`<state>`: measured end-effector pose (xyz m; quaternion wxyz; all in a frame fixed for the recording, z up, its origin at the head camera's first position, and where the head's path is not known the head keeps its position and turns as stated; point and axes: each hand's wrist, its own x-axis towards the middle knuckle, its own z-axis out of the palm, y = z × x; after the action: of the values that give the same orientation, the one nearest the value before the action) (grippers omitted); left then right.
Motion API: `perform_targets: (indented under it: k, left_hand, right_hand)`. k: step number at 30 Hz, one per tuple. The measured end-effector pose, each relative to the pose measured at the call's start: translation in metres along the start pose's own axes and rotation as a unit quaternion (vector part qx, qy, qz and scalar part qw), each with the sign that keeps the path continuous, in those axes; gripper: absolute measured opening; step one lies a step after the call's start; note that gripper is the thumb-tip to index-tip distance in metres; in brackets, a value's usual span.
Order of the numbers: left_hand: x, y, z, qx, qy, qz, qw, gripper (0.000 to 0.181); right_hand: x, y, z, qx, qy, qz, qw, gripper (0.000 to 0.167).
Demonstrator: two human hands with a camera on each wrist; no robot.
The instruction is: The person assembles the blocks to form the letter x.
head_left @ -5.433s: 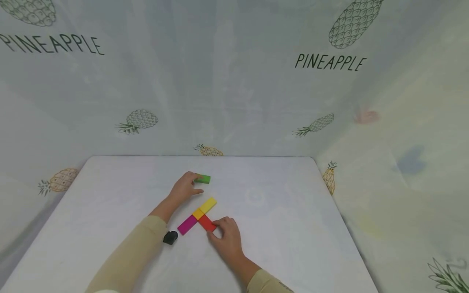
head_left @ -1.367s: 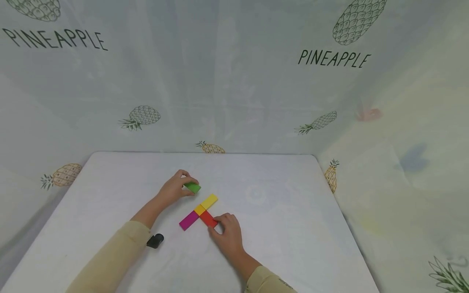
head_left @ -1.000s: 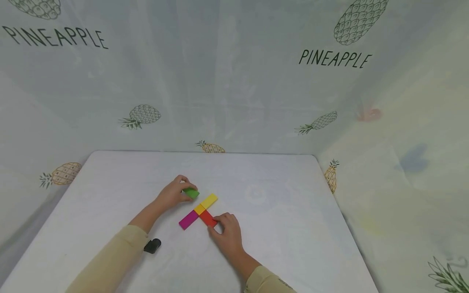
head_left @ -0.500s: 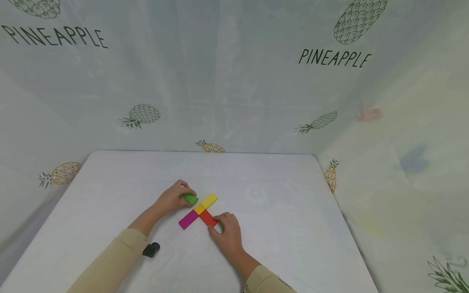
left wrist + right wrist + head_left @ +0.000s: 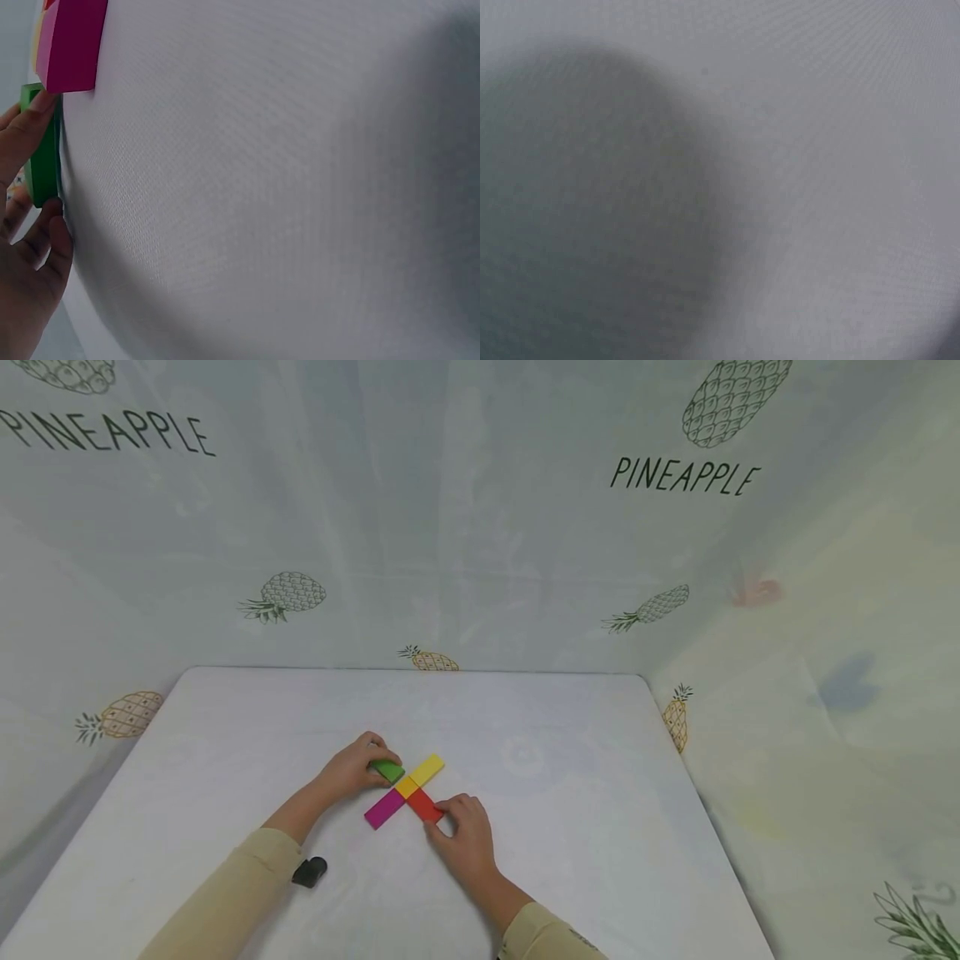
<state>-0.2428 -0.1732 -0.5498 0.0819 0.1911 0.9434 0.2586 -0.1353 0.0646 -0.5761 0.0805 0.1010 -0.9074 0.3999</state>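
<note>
My left hand [image 5: 354,768] pinches a green block [image 5: 388,770] between thumb and fingers. The block's near corner lies close to a small orange-yellow square block [image 5: 407,787]; whether they touch I cannot tell. Around that square, a yellow block [image 5: 427,770], a magenta block [image 5: 384,810] and a red block [image 5: 424,806] lie flat, one against each of three sides. My right hand [image 5: 467,839] grips the outer end of the red block with thumb and fingertips. In the left wrist view the green block [image 5: 45,161] sits in the fingers beside the magenta block [image 5: 73,45].
A small black object [image 5: 310,872] lies by the left sleeve and partly behind it. The white table [image 5: 570,777] ends at a back edge before a hanging cloth [image 5: 480,527] printed with pineapples. The right wrist view holds only pale surface and shadow.
The left hand has brought the green block from the far side toward the orange-yellow square, turning it aslant. The right hand has stayed at the red block. The black object has shifted left and nearer.
</note>
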Motion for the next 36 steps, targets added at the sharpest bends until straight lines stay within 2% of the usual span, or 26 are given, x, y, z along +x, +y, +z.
perform_targets:
  k: [9,16,21,26,36]
  left_hand:
    - [0.001,-0.001,0.002,0.007,-0.004,0.006,0.9999,0.034]
    - [0.002,-0.003,0.003,0.004,-0.009,0.004,0.9999,0.035]
    - [0.002,-0.005,0.002,-0.005,-0.016,0.013,0.9998,0.035]
    - [0.003,-0.009,0.001,-0.028,-0.023,0.025,0.999,0.037]
    - [0.001,-0.014,-0.003,-0.086,-0.033,-0.005,0.9957,0.048]
  right_hand:
    - [0.0,0.003,0.002,-0.008,0.0,-0.003,1.0,0.024]
    - [0.001,0.003,0.002,-0.007,-0.013,0.01,0.9998,0.027]
    - [0.001,0.004,0.003,-0.011,-0.004,0.004,0.9999,0.025]
    - [0.001,0.005,0.004,-0.024,-0.001,0.0,0.9997,0.025]
    - [0.0,0.003,0.002,-0.008,-0.024,0.03,0.9992,0.027]
